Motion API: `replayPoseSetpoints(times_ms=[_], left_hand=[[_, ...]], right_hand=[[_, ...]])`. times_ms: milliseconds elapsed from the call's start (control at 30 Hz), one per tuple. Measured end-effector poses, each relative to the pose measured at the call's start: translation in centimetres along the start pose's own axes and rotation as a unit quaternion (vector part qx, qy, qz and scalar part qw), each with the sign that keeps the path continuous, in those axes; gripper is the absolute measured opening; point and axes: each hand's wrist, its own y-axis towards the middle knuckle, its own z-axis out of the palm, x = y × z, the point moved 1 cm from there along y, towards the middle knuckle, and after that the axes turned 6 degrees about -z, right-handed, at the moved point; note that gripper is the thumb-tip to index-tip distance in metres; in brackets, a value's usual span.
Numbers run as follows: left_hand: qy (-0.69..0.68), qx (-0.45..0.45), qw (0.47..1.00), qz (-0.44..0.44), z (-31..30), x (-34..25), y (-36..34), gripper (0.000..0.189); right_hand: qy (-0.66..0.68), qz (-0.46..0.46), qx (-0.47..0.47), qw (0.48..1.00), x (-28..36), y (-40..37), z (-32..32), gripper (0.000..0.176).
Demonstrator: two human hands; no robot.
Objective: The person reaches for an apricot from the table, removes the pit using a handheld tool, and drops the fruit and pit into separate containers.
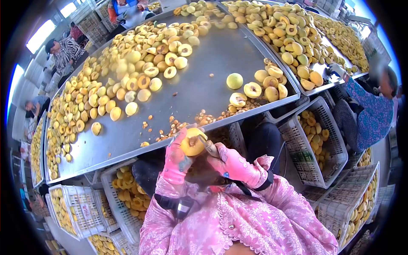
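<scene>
My left hand [177,158], in a pink glove, is closed around a yellow peach half [193,142] with its cut face and brownish hollow turned up. My right hand [234,164], also gloved in pink, grips a short narrow pitting tool [211,148]. The tool's tip is at the right edge of the fruit; its exact shape is hard to make out. Both hands are just in front of the metal table's near edge [144,149]. Loose peach pits [170,129] lie on the table beyond my left hand.
Many peach halves [131,85] are heaped across the table's left and far side. A few peaches [252,90] and more pits lie on the right. Crates of fruit [314,144] [121,204] stand on both sides of my legs. A co-worker [369,110] sits at the right.
</scene>
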Motion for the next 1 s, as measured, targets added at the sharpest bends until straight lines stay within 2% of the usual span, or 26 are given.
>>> replayPoseSetpoints(times_ms=[100, 200, 267, 300, 367, 467, 567, 667, 733, 800, 833, 900, 1000], left_hand=[[-0.004, 0.001, 1.0, 0.015, -0.1, 0.5, -0.7, 0.043], [0.005, -0.013, 0.999, 0.039, 0.4, 0.8, -1.2, 0.041], [0.026, -0.014, 0.998, 0.053, 0.4, 1.1, -1.3, 0.04], [0.041, -0.015, 0.997, 0.061, 0.3, 1.3, -1.3, 0.039], [0.06, -0.024, 0.995, 0.07, 0.1, 1.7, -1.1, 0.038], [0.07, -0.052, 0.994, 0.072, 0.1, 2.2, -0.7, 0.037], [0.092, -0.075, 0.99, 0.078, 0.4, 2.4, -0.5, 0.035], [0.133, -0.072, 0.985, 0.078, 0.2, 2.3, -0.6, 0.034], [0.127, -0.075, 0.987, 0.061, -0.4, 2.2, -0.3, 0.034], [0.187, -0.079, 0.978, 0.053, -1.1, 1.9, -0.2, 0.034], [0.217, -0.08, 0.972, 0.048, -1.4, 1.7, -0.1, 0.034], [0.244, -0.087, 0.965, 0.027, -2.1, 1.5, 0.4, 0.032], [0.264, -0.106, 0.959, 0.001, -3.1, 1.5, 0.9, 0.03]], right_hand=[[-0.043, -0.093, -0.049, 0.994, -1.0, 0.1, 1.4, 0.009], [-0.017, -0.142, -0.122, 0.982, -1.7, 0.2, 2.3, 0.008], [-0.064, -0.164, -0.118, 0.977, -2.0, 0.5, 3.0, 0.008], [-0.046, -0.129, -0.098, 0.986, -1.5, 0.3, 2.7, 0.008], [-0.01, -0.058, -0.056, 0.997, 0.1, -0.2, 1.7, 0.021], [0.039, 0.005, -0.115, 0.993, -0.4, -0.2, 2.4, 0.025], [0.16, 0.082, -0.101, 0.978, -0.2, -0.4, 2.5, 0.03], [0.117, 0.058, -0.093, 0.987, -1.7, -0.2, 3.6, 0.037], [-0.036, -0.173, -0.131, 0.975, -5.7, 0.6, 5.8, 0.021], [-0.034, -0.186, -0.115, 0.975, -5.9, 0.6, 6.0, 0.026], [0.045, -0.084, -0.079, 0.992, -3.9, 0.4, 4.9, 0.026], [0.113, 0.02, -0.026, 0.993, -3.0, 0.6, 3.9, 0.025], [0.118, 0.038, 0.015, 0.992, -4.0, 1.1, 4.1, 0.023]])
